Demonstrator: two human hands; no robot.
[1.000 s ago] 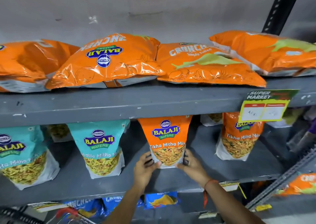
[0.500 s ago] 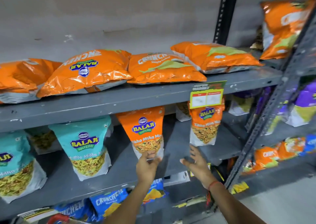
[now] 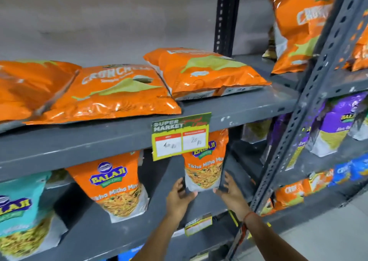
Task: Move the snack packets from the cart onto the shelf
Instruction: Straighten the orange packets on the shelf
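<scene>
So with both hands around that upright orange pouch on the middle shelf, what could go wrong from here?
1. The Tikha Mitha Mix pouch stands upright on a narrow base; the left hand and right hand flank its bottom, so a nudge may tip it.
2. The price tag hangs right over the pouch top; lifting could knock the tag askew.
3. The pouch sits near the front edge of the shelf, so it might slide off.

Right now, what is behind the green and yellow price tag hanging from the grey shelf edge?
The green and yellow price tag covers the top of an upright orange Tikha Mitha Mix pouch; its logo is partly hidden. Both hands flank the pouch's base.
</scene>
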